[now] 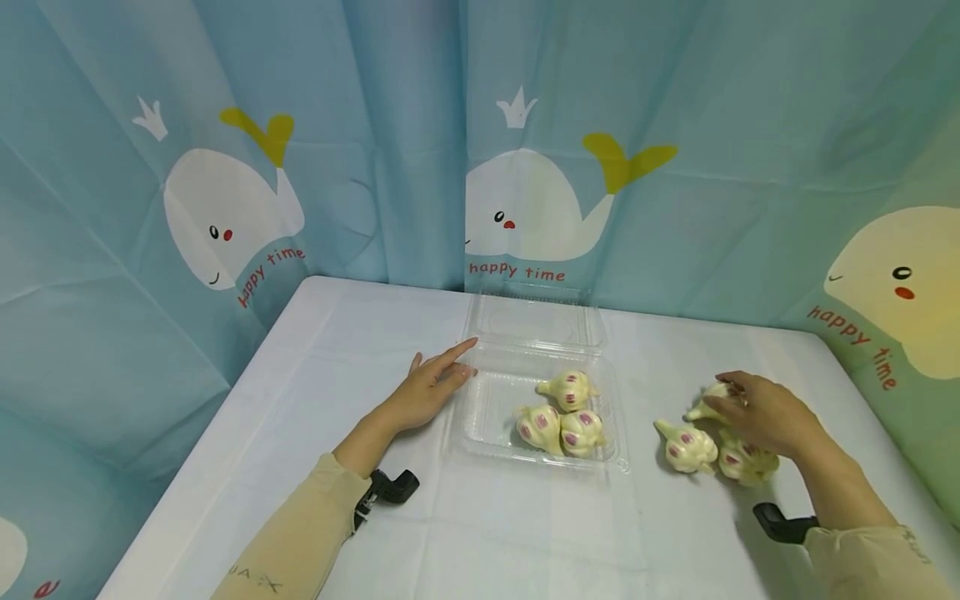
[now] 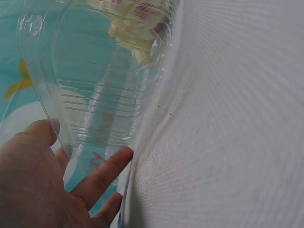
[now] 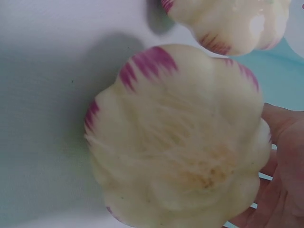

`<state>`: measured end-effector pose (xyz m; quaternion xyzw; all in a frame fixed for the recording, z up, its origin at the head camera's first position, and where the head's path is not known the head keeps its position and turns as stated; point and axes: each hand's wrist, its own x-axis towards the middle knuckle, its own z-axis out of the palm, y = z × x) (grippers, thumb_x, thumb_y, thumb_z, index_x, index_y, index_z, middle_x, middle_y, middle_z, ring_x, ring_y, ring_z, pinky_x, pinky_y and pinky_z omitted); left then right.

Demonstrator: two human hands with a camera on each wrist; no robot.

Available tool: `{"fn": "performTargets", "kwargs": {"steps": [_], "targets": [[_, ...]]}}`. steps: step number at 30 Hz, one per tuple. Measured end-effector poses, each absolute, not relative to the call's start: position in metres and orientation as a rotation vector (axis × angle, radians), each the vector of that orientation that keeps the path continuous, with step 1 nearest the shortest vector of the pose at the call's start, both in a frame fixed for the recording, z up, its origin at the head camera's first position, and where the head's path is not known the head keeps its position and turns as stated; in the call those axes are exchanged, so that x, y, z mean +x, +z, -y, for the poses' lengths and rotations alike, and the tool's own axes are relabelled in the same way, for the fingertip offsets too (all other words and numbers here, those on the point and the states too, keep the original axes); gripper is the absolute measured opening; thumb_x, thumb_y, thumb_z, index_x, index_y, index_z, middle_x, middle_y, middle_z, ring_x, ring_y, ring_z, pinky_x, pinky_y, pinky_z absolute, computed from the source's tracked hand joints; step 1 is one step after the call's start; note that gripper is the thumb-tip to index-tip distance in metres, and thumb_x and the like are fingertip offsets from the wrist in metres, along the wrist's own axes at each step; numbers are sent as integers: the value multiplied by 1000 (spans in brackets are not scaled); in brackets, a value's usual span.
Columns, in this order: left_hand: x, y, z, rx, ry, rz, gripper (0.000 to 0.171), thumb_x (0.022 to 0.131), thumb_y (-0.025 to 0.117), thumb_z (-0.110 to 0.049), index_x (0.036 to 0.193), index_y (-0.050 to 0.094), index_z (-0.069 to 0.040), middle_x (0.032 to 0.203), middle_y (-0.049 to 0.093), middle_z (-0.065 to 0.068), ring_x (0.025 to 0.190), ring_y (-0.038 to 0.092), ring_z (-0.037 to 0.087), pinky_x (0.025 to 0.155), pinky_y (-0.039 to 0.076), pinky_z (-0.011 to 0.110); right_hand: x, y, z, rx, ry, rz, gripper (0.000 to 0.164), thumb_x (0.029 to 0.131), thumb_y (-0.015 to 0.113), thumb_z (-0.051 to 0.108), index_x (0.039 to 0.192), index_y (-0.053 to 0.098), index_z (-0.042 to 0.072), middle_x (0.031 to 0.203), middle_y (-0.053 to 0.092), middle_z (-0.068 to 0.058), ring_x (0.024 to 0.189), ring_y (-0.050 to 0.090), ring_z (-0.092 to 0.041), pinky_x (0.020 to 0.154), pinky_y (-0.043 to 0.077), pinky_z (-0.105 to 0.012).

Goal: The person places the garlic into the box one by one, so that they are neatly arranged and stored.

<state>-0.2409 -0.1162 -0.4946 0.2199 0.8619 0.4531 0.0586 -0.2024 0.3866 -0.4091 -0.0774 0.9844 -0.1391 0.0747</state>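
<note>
A clear plastic clamshell box (image 1: 487, 408) stands with its lid folded back on the white table. Three garlic bulbs (image 1: 567, 390) with purple marks lie in its right half. My left hand (image 1: 423, 396) rests at the box's left edge; its fingers are extended, and the left wrist view has the thumb by the clear rim (image 2: 45, 95). On the right, my right hand (image 1: 772, 417) grips the rearmost garlic bulb (image 1: 705, 406) of a group of three, partly covering it. Two more, a left bulb (image 1: 686, 447) and a near bulb (image 3: 180, 142), lie just in front.
The transparent lid (image 1: 536, 321) lies toward the table's back edge. Behind it hangs a blue curtain (image 1: 405, 167) with whale prints. White cloth covers the table (image 1: 525, 533), and a strip of it separates the box from the loose bulbs.
</note>
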Motion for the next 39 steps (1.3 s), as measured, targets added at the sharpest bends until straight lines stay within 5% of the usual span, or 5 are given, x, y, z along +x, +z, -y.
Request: {"fn": "performTargets", "kwargs": {"steps": [4, 12, 39], "targets": [[-241, -494, 116, 668, 1366, -2613, 54, 111, 39, -51, 162, 26, -46, 140, 68, -2, 151, 42, 21, 129, -13, 58, -201, -407, -386, -227, -442, -2939, 63, 108, 54, 39, 145, 45, -12, 131, 56, -43, 71, 73, -26, 77, 54, -64], [-238, -493, 116, 674, 1373, -2607, 55, 111, 40, -50, 164, 28, -41, 141, 68, 0, 151, 42, 23, 128, -13, 58, -203, -401, -381, -278, -434, -2997, 61, 108, 56, 39, 143, 49, -10, 127, 61, -40, 112, 60, -60, 79, 52, -67], [-239, -495, 115, 672, 1374, -2619, 54, 111, 40, -48, 164, 28, -40, 139, 69, 0, 150, 44, 23, 128, -13, 58, -202, -368, -340, -407, -432, -3066, 58, 105, 61, 39, 142, 55, -5, 122, 69, -29, 98, 67, -40, 73, 53, -54]]}}
